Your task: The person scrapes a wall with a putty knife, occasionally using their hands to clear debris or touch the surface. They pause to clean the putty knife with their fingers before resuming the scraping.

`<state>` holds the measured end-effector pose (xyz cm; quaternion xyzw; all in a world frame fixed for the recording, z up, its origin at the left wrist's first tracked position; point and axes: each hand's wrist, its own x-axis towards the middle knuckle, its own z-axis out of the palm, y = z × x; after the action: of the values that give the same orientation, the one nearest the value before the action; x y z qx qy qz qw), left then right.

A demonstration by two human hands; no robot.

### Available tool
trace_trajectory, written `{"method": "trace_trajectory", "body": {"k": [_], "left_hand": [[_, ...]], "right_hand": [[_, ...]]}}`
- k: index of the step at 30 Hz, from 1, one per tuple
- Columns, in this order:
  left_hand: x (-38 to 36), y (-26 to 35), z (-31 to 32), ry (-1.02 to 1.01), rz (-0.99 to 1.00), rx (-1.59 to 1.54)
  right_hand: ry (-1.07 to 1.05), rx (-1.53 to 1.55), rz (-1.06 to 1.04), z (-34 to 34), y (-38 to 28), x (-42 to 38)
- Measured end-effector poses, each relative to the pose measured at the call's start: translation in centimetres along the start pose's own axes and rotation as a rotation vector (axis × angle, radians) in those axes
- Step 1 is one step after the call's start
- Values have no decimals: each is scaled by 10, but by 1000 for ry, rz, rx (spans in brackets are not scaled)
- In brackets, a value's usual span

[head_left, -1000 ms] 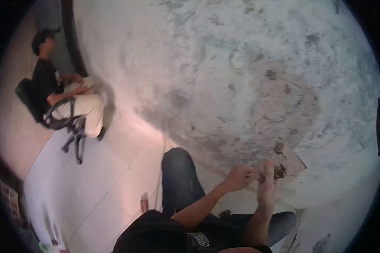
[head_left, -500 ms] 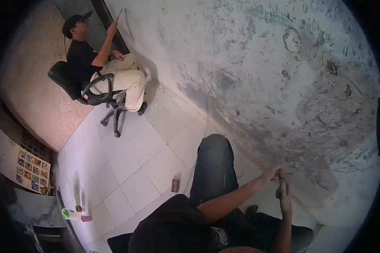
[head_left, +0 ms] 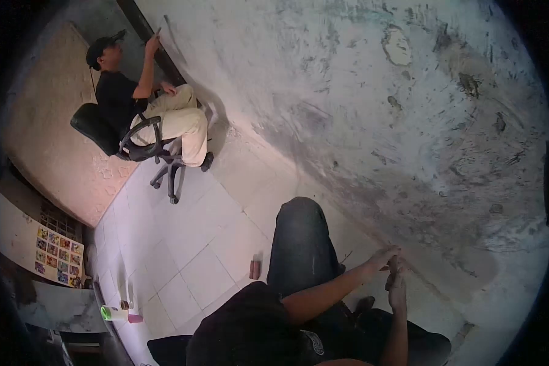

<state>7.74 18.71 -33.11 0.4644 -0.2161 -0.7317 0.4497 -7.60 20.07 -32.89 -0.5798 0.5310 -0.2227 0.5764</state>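
Note:
My left hand (head_left: 380,260) and my right hand (head_left: 398,294) meet in front of my right side, close to the foot of the wall. Between them is a small brownish piece (head_left: 393,265), too small to name. The fingers of both hands are bent around it, and the left fingertips lie at its upper end. My right hand grips it from below. My bent knee (head_left: 302,235) in dark jeans rises left of the hands.
A rough, stained wall (head_left: 360,122) runs along the right. Another person (head_left: 119,91) sits on a black swivel chair (head_left: 94,128), one hand raised. A reddish-brown block (head_left: 255,269) stands on the tiled floor (head_left: 189,268). A green-lidded container (head_left: 113,313) is at lower left.
Both hands have moved slightly left and down, still together. A thin tip that stuck out to the right of the fingers no longer shows. The view has shifted a little.

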Motion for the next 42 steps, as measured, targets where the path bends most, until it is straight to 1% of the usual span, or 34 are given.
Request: {"method": "trace_trajectory", "body": {"k": [2, 3, 5, 6, 8, 11, 12, 14, 15, 17, 18, 20, 21, 23, 24, 26, 27, 29, 30, 32, 33, 35, 36, 39, 41, 42], "left_hand": [[0, 1, 1, 80, 19, 23], [7, -4, -3, 78, 17, 33], [24, -20, -17, 5, -27, 53], [24, -22, -17, 5, -29, 65], [24, -23, -19, 36, -31, 15], [18, -11, -14, 77, -44, 46], [25, -18, -18, 78, -40, 53], [45, -40, -32, 83, -16, -33], [43, -40, -32, 83, -13, -28], [40, -39, -31, 89, 27, -158], [43, -42, -34, 87, 30, -151], [53, -51, -43, 76, -15, -198], [50, -45, -39, 73, -14, -192], [35, -30, -25, 143, -39, -223], [38, -33, -30, 142, -38, -218], [51, -50, -43, -8, 21, -324], [48, -48, -40, -9, 22, -322], [39, -37, -29, 14, -77, -376], [38, -36, -29, 14, -75, -378], [37, -36, -30, -117, -106, -453], [33, -31, -27, -118, -104, -454], [23, -21, -19, -27, -167, -383], [20, -19, -17, -29, -166, -384], [14, -17, -15, -12, -169, -463], [18, -25, -20, -18, -133, -612], [25, -35, -26, -19, -134, -614]], "right_hand": [[-5, 77, -60, 4, 11, 6], [1, 86, -61, 4, 19, 10], [85, -26, 24, 4, 35, 16], [89, -15, 23, 3, 36, 16], [74, -108, -2, 1, 36, 17], [74, -152, 17, 0, 60, 28], [76, -146, 11, 0, 52, 27], [29, -260, 123, -2, 32, 22], [30, -256, 119, -2, 34, 23], [80, -298, 24, 0, 42, 22], [83, -293, 20, 0, 39, 22], [135, -360, -15, 0, 31, 18], [139, -355, -17, -1, 30, 18], [70, -304, -27, -2, 29, 19], [73, -301, -29, -1, 26, 17], [122, -364, -62, 0, 20, 14], [123, -363, -63, 0, 17, 14], [88, -333, -43, -1, 15, 13], [87, -335, -44, 0, 23, 17], [129, -303, -64, 2, 46, 25], [130, -305, -65, 1, 42, 23], [80, -205, -40, -2, 29, 20], [81, -207, -41, -1, 24, 18], [95, -192, -86, 3, 4, 10], [119, -229, -248, 7, -10, 4], [118, -230, -246, 9, -13, 2]]}}
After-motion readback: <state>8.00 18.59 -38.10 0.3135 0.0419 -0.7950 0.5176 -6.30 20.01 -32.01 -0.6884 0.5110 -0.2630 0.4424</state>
